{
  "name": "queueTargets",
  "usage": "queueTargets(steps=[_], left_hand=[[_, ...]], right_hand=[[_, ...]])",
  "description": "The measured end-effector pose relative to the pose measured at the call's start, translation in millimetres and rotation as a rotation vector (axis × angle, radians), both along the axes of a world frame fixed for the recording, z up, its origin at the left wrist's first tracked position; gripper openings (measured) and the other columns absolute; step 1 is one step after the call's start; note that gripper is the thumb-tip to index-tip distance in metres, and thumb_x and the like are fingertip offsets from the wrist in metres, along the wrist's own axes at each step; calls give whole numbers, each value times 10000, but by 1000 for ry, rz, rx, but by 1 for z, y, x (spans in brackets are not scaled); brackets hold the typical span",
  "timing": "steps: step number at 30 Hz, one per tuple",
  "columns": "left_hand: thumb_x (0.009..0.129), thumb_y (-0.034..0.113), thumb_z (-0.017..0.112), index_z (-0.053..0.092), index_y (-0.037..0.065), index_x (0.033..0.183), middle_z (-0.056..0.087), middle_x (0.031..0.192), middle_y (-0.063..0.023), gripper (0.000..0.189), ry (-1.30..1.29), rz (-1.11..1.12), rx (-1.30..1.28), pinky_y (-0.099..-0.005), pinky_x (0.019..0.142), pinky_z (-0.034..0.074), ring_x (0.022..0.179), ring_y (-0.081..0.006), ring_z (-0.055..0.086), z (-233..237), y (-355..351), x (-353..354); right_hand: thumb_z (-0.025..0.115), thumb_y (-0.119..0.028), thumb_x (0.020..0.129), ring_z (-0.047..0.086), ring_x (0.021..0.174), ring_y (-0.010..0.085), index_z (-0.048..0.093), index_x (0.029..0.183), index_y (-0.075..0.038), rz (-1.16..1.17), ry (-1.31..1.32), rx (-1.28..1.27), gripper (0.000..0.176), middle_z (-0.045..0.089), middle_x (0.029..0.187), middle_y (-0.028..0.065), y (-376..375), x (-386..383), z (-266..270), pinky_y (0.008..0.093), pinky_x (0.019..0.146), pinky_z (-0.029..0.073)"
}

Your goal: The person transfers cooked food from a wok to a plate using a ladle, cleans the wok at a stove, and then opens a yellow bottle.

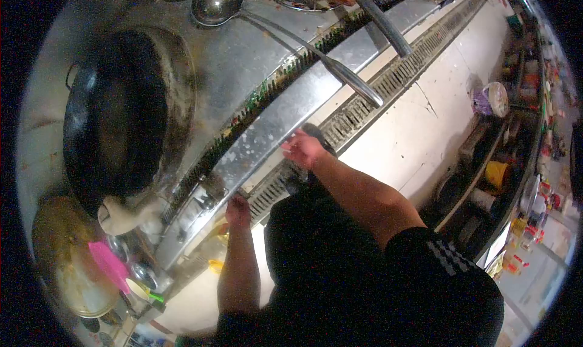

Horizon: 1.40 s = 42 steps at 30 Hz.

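My left hand (pixel 238 209) is at the front edge of the steel cooking range (pixel 273 113), close to a metal fitting (pixel 212 189). Its fingers are mostly hidden, so what they hold, if anything, does not show. Farther right along the same edge, my right hand (pixel 302 149) has its fingers apart and nothing visible in them. A ladle (pixel 217 5) lies on the range top, its long handle reaching out over the front edge beyond my right hand. A large black wok (pixel 115 116) sits tilted on the left of the range.
Beside the wok are a round metal lid or pan (pixel 76 268), a pink item (pixel 109 265) and small bowls. Another pan handle (pixel 382 25) juts over the edge. A slotted drain (pixel 395 73) runs along the floor. Shelves (pixel 480 183) with containers stand at right.
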<state>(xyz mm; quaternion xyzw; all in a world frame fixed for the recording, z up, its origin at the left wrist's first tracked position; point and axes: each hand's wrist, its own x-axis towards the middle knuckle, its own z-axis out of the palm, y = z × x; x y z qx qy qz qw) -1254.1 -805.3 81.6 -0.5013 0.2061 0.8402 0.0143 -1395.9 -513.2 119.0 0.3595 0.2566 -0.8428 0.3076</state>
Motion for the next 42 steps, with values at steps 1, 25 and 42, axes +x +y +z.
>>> queueTargets(steps=[1,25,42], left_hand=[[949,241,488,576,80,830,585,732,-34,219,-82,-4,-115,-268,564,475,637,-144,559,8,11,-6],[944,216,491,596,51,894,619,768,-80,202,50,-116,-124,-303,580,499,679,-200,601,-65,-12,12],[868,313,610,565,55,934,603,778,-74,270,-49,-471,-555,-281,519,499,635,-188,600,275,12,32]], right_hand=[[452,88,737,589,984,201,284,1445,-268,1,-1,1,811,482,1302,41,-1,1,2,386,782,463],[483,-83,869,577,996,221,469,1298,-120,-185,1,361,431,543,1228,105,63,-30,-20,369,690,516],[656,-81,787,596,990,250,579,1100,-21,774,959,1064,327,599,1121,143,96,45,216,361,862,495]])
